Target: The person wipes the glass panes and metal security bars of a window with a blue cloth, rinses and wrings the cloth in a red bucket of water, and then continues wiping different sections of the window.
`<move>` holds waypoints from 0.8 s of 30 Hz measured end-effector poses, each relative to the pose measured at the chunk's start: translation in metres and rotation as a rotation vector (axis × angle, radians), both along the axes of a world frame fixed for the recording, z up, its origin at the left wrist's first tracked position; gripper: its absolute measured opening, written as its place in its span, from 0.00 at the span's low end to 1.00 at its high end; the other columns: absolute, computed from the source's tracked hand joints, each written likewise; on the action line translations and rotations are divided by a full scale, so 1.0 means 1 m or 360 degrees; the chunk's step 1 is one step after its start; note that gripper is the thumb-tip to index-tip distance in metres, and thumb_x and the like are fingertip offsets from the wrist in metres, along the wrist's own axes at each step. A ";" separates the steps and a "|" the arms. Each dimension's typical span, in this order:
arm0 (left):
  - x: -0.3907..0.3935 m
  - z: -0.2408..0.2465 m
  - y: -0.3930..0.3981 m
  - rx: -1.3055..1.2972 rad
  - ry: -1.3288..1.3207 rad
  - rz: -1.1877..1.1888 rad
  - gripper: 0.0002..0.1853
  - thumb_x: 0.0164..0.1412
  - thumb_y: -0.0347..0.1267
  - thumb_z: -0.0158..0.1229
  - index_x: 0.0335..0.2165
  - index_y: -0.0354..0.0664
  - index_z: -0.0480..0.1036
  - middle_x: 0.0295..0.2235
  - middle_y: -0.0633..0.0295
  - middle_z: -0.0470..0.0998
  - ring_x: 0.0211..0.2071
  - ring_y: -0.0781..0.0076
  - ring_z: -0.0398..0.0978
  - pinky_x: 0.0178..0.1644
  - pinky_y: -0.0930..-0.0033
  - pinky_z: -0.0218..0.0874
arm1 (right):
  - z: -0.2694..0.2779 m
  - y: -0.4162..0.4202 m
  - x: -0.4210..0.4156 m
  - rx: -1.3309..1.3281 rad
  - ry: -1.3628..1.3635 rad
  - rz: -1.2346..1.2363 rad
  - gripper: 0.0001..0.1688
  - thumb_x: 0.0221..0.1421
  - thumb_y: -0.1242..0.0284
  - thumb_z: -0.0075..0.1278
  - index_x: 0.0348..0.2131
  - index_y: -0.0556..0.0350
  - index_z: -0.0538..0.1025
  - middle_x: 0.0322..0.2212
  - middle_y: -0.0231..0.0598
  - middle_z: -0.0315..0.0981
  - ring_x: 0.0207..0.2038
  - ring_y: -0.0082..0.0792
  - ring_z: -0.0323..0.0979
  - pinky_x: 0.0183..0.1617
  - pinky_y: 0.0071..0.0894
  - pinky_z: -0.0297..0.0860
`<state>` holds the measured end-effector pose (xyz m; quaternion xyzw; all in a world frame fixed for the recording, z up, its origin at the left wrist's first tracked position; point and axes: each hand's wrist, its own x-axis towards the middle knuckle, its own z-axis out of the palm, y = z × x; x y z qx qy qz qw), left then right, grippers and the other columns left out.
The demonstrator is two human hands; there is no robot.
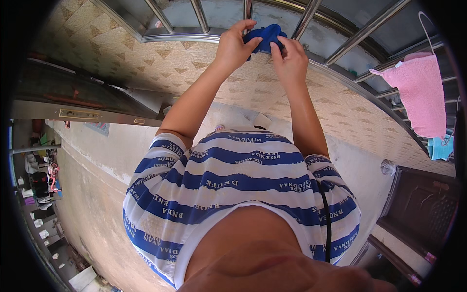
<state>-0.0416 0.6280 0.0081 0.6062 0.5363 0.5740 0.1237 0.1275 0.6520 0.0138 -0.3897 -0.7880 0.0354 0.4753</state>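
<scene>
A crumpled dark blue cloth (pixel 269 36) is held up between my two hands at the top of the view, in front of a window with metal bars (pixel 199 16). My left hand (pixel 235 43) pinches its left side between thumb and fingers. On the cloth's right side, my right hand (pixel 292 54) grips an edge with thumb and fingertips. Part of the cloth is hidden behind the fingers. The cloth lies close to the metal window sill; whether it touches a bar I cannot tell.
A pink towel (pixel 419 91) hangs from a wire hanger on the bars at the right, with a light blue cloth (pixel 440 148) below it. A patterned tiled wall (pixel 251 78) runs under the window. A metal-edged door (pixel 87 114) stands at the left, a dark brown door (pixel 423 204) at the lower right.
</scene>
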 end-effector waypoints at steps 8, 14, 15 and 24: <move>0.016 -0.023 0.010 0.0604 0.1680 0.0272 0.21 0.51 0.30 0.54 0.44 0.29 0.74 0.50 0.47 0.74 0.48 0.59 0.73 0.44 0.59 0.67 | 0.002 0.012 0.003 0.0245 -0.0458 -0.0284 0.19 0.51 0.72 0.53 0.44 0.59 0.75 0.41 0.48 0.73 0.45 0.51 0.73 0.42 0.46 0.73; 0.017 -0.008 0.024 0.0362 0.2197 0.0303 0.24 0.48 0.29 0.55 0.45 0.28 0.73 0.48 0.51 0.76 0.44 0.62 0.74 0.39 0.68 0.69 | -0.010 0.030 -0.004 0.0140 -0.0836 -0.0039 0.30 0.48 0.80 0.50 0.53 0.65 0.68 0.54 0.51 0.67 0.55 0.52 0.65 0.57 0.43 0.66; 0.017 -0.005 0.026 0.0330 0.2097 0.0257 0.23 0.47 0.29 0.55 0.45 0.29 0.73 0.47 0.52 0.76 0.44 0.62 0.75 0.38 0.69 0.70 | -0.012 0.032 -0.005 0.0110 -0.0698 -0.0021 0.29 0.47 0.81 0.50 0.52 0.64 0.69 0.52 0.51 0.68 0.55 0.51 0.66 0.57 0.42 0.66; 0.000 -0.035 0.015 0.0584 0.1377 -0.0071 0.21 0.44 0.24 0.57 0.42 0.39 0.78 0.44 0.59 0.79 0.42 0.64 0.77 0.45 0.67 0.71 | -0.036 0.022 0.011 0.0233 -0.0272 0.0095 0.24 0.41 0.88 0.52 0.42 0.57 0.78 0.43 0.46 0.77 0.49 0.44 0.74 0.52 0.37 0.71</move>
